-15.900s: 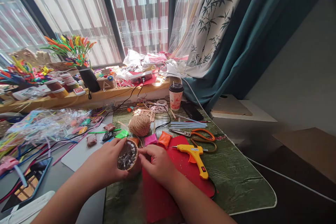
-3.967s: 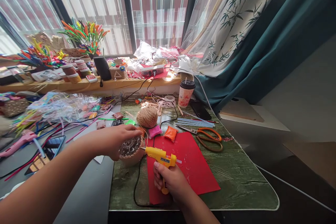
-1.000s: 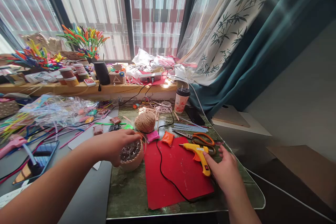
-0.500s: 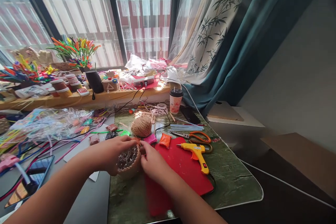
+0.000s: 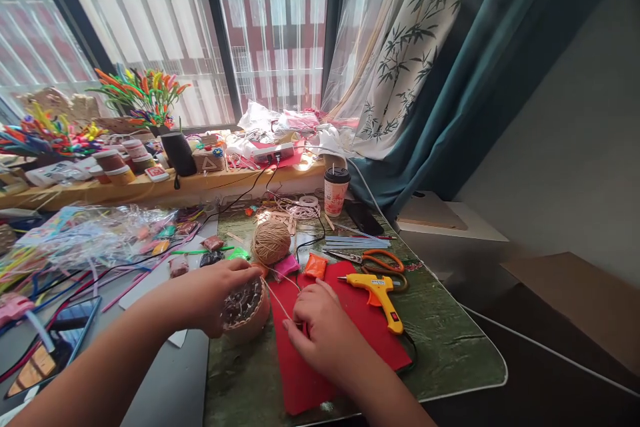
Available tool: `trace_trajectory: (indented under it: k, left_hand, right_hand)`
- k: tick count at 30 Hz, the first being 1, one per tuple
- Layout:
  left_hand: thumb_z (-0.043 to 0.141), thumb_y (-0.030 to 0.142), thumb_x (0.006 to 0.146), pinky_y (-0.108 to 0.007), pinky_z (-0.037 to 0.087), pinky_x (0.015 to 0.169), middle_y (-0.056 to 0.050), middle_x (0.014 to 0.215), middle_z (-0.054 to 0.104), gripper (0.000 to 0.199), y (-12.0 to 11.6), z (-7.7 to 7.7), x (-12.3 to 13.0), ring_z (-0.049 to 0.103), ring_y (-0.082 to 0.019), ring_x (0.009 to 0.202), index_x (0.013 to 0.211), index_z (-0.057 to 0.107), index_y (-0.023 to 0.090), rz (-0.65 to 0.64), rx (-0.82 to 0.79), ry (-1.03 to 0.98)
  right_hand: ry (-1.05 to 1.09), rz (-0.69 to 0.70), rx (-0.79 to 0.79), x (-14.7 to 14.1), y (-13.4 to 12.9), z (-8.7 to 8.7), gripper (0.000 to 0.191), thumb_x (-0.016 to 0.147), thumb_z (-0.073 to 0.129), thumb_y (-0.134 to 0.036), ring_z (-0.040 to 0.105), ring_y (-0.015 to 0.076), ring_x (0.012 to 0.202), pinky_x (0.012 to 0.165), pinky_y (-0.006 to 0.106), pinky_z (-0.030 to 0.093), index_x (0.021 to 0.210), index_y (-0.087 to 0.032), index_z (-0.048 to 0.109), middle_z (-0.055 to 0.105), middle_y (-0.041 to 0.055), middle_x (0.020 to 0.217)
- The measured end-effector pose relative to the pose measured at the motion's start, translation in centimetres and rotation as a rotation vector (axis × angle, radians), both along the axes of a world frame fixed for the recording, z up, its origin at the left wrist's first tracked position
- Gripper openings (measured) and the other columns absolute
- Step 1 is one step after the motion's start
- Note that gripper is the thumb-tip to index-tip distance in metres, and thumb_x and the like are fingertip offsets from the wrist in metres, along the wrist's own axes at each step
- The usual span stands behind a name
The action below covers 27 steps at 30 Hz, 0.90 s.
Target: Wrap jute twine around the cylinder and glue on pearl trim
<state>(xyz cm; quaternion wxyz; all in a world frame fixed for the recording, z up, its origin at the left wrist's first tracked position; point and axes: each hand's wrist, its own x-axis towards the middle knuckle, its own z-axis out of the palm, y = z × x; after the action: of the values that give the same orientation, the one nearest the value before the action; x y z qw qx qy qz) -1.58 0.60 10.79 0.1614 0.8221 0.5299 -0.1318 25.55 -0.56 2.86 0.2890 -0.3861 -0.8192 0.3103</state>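
My left hand is wrapped round the rim of a small round pot, which has a braided edge and dark, shiny contents. A thin strand of twine runs from the pot's rim to my right hand, whose fingers are closed on it above the red sheet. Behind the pot sits a ball of twine. Pink and orange packets lie near it.
A yellow glue gun and orange-handled scissors lie to the right. A lidded paper cup stands behind, beside a phone. Plastic packets cover the left side. Pipe-cleaner plants stand on the sill.
My right hand has moved right, away from the pot's rim, drawing the strand of twine taut. My left hand has stayed at the pot.
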Motion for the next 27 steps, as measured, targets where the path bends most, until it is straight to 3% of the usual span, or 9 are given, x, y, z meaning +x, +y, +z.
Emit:
trace_trajectory:
  k: [2, 4, 6, 9, 14, 17, 22, 24, 27]
  left_hand:
    - [0.080, 0.013, 0.052, -0.041, 0.059, 0.106, -0.013, 0.159, 0.051, 0.123, -0.1, 0.0, -0.1, 0.065, -0.039, 0.132, 0.166, 0.037, 0.033, 0.008, 0.005, -0.002]
    - [0.080, 0.014, 0.053, -0.040, 0.059, 0.105, -0.013, 0.159, 0.051, 0.122, -0.1, -0.1, -0.1, 0.066, -0.038, 0.130, 0.165, 0.038, 0.033, 0.010, 0.008, -0.008]
    - [0.081, 0.014, 0.052, -0.038, 0.059, 0.103, -0.012, 0.159, 0.051, 0.121, -0.1, -0.2, -0.2, 0.068, -0.038, 0.128, 0.164, 0.039, 0.034, 0.006, 0.012, -0.017]
    - [0.082, 0.014, 0.052, -0.038, 0.060, 0.100, -0.013, 0.156, 0.053, 0.121, -0.1, -0.3, -0.2, 0.068, -0.039, 0.127, 0.164, 0.040, 0.035, -0.006, 0.022, -0.019]
    - [0.082, 0.014, 0.052, -0.039, 0.059, 0.103, -0.012, 0.154, 0.054, 0.122, -0.1, -0.6, -0.3, 0.067, -0.039, 0.129, 0.164, 0.040, 0.035, -0.010, 0.031, -0.022]
    - [0.082, 0.015, 0.053, -0.039, 0.058, 0.105, -0.012, 0.155, 0.053, 0.122, -0.1, -0.6, -0.3, 0.066, -0.038, 0.129, 0.165, 0.038, 0.036, -0.004, 0.026, -0.028]
    - [0.083, 0.018, 0.053, -0.041, 0.059, 0.104, -0.013, 0.157, 0.052, 0.123, -0.3, -0.6, -0.3, 0.064, -0.040, 0.133, 0.166, 0.037, 0.035, 0.012, 0.018, -0.010]
    - [0.083, 0.018, 0.053, -0.041, 0.058, 0.105, -0.013, 0.158, 0.051, 0.123, -0.3, -0.6, -0.3, 0.064, -0.040, 0.133, 0.166, 0.037, 0.035, 0.007, 0.019, -0.011]
    - [0.083, 0.019, 0.053, -0.041, 0.058, 0.105, -0.013, 0.160, 0.049, 0.123, -0.3, -0.5, -0.1, 0.063, -0.040, 0.134, 0.166, 0.037, 0.035, 0.015, 0.023, -0.006]
  right_hand:
    - [0.105, 0.153, -0.004, 0.5, -0.7, 0.0, 0.037, 0.093, 0.067, -0.020, 0.063, 0.0227, 0.087, 0.115, 0.048, 0.037, 0.061, -0.024, 0.049, 0.061, -0.0014, 0.069]
    - [0.150, 0.231, -0.080, 0.7, -1.3, -0.2, 0.040, 0.097, 0.063, -0.024, 0.059, 0.0189, 0.073, 0.106, 0.041, 0.044, 0.061, -0.024, 0.045, 0.055, -0.0037, 0.063]
    - [0.116, 0.207, -0.163, 0.9, -1.5, -0.4, 0.042, 0.100, 0.059, -0.030, 0.051, 0.0168, 0.061, 0.083, 0.034, 0.048, 0.061, -0.024, 0.046, 0.051, -0.0041, 0.060]
    - [0.036, 0.122, -0.165, 0.8, -1.7, -0.9, 0.031, 0.102, 0.054, -0.030, 0.054, 0.0187, 0.065, 0.064, 0.031, 0.038, 0.072, -0.024, 0.059, 0.062, -0.0002, 0.067]
    - [0.043, 0.059, -0.100, 0.7, -1.7, -1.0, 0.022, 0.090, 0.055, -0.016, 0.058, 0.0202, 0.072, 0.068, 0.030, 0.040, 0.070, -0.024, 0.055, 0.062, 0.0009, 0.069]
    - [0.132, 0.070, -0.073, 0.6, -1.7, -1.1, 0.022, 0.086, 0.055, -0.012, 0.049, 0.0163, 0.063, 0.091, 0.034, 0.048, 0.069, -0.024, 0.050, 0.053, -0.0045, 0.063]
    - [0.076, 0.123, 0.026, 0.1, -2.5, -1.7, 0.021, 0.086, 0.056, -0.010, 0.051, 0.0146, 0.063, 0.115, 0.045, 0.039, 0.073, -0.024, 0.049, 0.056, -0.0057, 0.067]
    - [0.036, 0.130, 0.130, -0.3, -2.9, -2.0, 0.020, 0.087, 0.056, -0.010, 0.055, 0.0161, 0.067, 0.112, 0.044, 0.041, 0.074, -0.024, 0.051, 0.059, -0.0038, 0.068]
    - [0.007, 0.131, 0.268, -0.9, -3.5, -2.5, 0.019, 0.092, 0.053, -0.012, 0.060, 0.0191, 0.070, 0.084, 0.033, 0.048, 0.077, -0.023, 0.055, 0.066, 0.0020, 0.072]
